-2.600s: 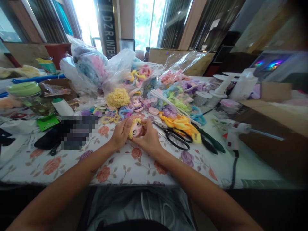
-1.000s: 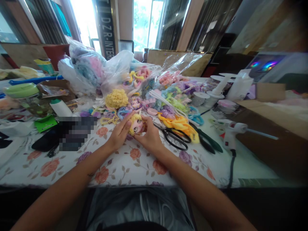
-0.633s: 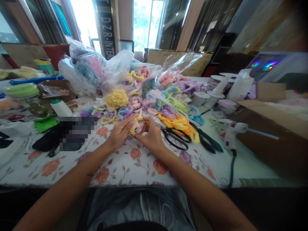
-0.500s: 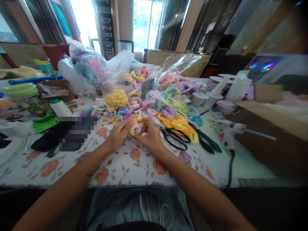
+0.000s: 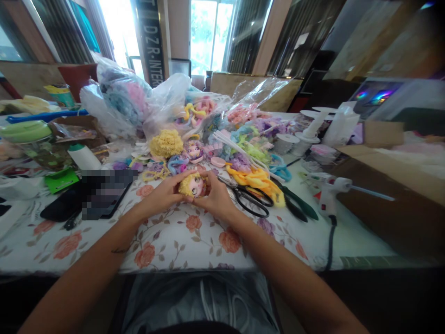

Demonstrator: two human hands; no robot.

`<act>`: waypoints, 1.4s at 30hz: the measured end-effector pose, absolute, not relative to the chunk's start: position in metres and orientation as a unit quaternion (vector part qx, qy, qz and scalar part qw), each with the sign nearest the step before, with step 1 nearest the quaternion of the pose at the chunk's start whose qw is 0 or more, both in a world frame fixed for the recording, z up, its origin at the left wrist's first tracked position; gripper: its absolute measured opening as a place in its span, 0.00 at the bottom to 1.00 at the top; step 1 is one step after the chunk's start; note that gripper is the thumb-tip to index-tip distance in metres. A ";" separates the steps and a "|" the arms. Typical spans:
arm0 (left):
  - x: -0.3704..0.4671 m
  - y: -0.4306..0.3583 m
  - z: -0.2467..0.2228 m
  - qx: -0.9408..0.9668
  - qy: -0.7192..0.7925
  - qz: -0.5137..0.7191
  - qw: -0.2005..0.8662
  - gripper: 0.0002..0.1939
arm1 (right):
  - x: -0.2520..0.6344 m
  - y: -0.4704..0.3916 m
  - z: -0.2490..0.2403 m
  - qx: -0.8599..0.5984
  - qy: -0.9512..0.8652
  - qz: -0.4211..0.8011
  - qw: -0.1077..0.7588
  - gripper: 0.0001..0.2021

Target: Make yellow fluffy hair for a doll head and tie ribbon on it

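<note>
The doll head [image 5: 197,187] looked smooth beneath rough, woolly yellow curls [image 5: 186,183]; the plastic bag [image 5: 166,98] was glossy and wrinkled, the cardboard box [image 5: 385,204] matt, the orange-yellow strands [image 5: 251,179] fuzzy.

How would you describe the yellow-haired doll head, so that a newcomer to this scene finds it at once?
Over the flower-patterned tablecloth, find the left hand and right hand, close together. They hold a small doll head between them. Its painted face separates it from the fluffy yellow clump beyond; its curly yellow hair, from the purple-framed doll head.
</note>
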State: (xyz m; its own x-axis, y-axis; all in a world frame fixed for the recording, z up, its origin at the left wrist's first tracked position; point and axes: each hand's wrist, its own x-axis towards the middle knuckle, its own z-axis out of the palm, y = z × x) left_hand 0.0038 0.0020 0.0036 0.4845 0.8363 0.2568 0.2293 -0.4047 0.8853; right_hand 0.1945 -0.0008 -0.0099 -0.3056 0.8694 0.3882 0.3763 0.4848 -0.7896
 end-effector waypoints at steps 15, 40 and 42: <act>0.004 0.003 0.004 0.680 0.305 0.412 0.524 0.31 | 0.194 0.002 -0.005 -0.432 -0.732 0.272 0.452 0.31; 0.002 0.006 -0.001 0.636 0.355 0.404 0.553 0.28 | 0.191 -0.003 -0.010 -0.418 -0.766 0.220 0.437 0.29; 0.002 0.006 -0.001 0.635 0.357 0.404 0.554 0.28 | 0.191 -0.003 -0.009 -0.420 -0.763 0.224 0.436 0.29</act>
State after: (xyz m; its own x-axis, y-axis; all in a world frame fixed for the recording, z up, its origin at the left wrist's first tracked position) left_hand 0.0018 0.0056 -0.0005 0.4195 0.9002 0.1166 0.0057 -0.1310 0.9914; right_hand 0.1910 -0.0031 -0.0091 -0.2660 0.8372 0.4778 0.4461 0.5463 -0.7089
